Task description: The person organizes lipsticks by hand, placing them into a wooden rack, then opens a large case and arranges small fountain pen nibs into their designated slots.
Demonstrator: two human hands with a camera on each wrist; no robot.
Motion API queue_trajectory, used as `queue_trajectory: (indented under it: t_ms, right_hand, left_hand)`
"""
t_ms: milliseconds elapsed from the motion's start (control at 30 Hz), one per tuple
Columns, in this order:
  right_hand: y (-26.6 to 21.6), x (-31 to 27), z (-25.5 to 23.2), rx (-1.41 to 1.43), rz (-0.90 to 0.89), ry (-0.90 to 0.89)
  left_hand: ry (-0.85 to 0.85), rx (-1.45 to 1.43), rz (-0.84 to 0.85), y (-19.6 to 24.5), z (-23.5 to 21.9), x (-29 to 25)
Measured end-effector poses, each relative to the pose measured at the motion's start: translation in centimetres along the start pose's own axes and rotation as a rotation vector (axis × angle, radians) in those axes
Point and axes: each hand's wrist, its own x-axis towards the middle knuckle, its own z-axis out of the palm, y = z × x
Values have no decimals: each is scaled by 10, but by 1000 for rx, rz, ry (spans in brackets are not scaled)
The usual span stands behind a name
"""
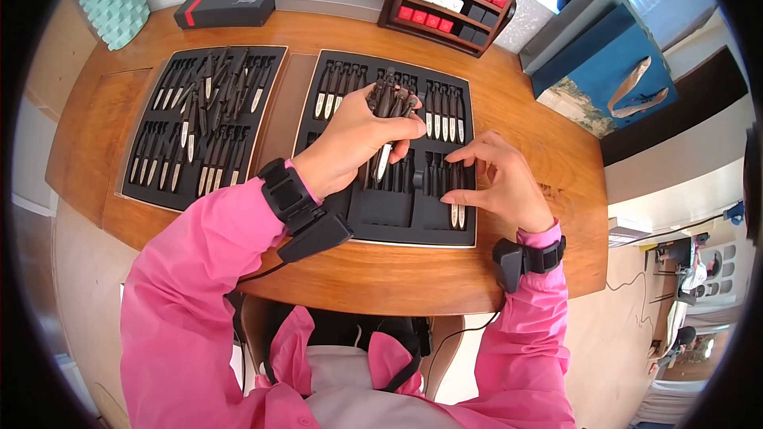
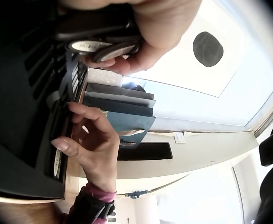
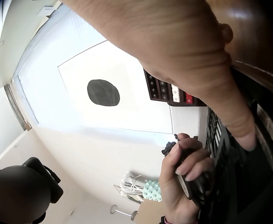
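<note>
My left hand (image 1: 350,143) grips a bunch of slim dark pieces (image 1: 389,103) with pale ends, above the right-hand black tray (image 1: 373,232). In the left wrist view, the pale ends (image 2: 87,45) of two held pieces look oval and lettered. My right hand (image 1: 505,179) is over the tray's lower right slots, thumb and forefinger spread apart. Its fingertips are right at a row of slotted pieces (image 1: 458,216). In the right wrist view, one fingertip (image 3: 246,140) lies close beside a slotted piece (image 3: 269,135); I cannot tell whether it is pinched.
Left of this tray stands a second black tray (image 1: 147,187), with loose pieces heaped over slotted ones. At the back are a black box with red ribbon (image 1: 230,1) and a wooden rack (image 1: 449,0) of small boxes. A blue paper bag (image 1: 604,63) stands back right.
</note>
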Motion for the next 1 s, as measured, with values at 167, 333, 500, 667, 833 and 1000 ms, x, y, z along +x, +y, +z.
queue_trajectory:
  t_ms: [167, 333, 500, 667, 833, 1000]
  right_hand:
    - [0, 0, -4, 29, 22, -32]
    - [19, -3, -6, 203, 6, 53]
    - [10, -3, -7, 188, 51, -1]
    - [3, -2, -7, 171, 79, 7]
    - [3, -3, -7, 137, 52, 7]
    - [-3, -7, -9, -83, -38, -24]
  left_hand:
    - [-3, 24, -15, 3, 1, -1]
    - [-7, 22, -19, 4, 0, -1]
    - [-12, 17, -17, 3, -1, 0]
    - [-7, 20, -21, 6, -1, 0]
    - [-8, 16, -19, 7, -1, -1]
    - [-8, 17, -27, 10, 0, -1]
